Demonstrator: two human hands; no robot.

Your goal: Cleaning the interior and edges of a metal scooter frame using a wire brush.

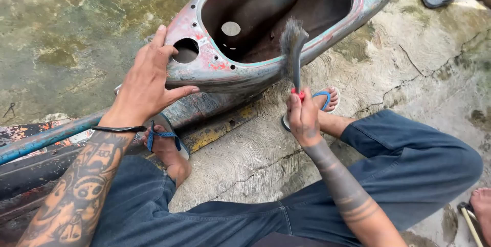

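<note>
Brace: left hand (148,80), fingers spread, flat on the scooter shell (266,32).
Brush: right hand (303,116), fingers clamped on the paintbrush (293,47); light strokes along the rim suit.

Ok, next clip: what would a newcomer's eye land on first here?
The worn, hollow scooter body shell at top centre, its paint flaking to red and bare metal. The left hand rests flat on its rim, and the right hand grips a red-handled brush, bristles up against the shell's edge.

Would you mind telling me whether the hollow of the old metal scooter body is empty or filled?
Empty: the scooter body shows only bare, rusty inner walls and holes; the brush sits at its rim.
</note>
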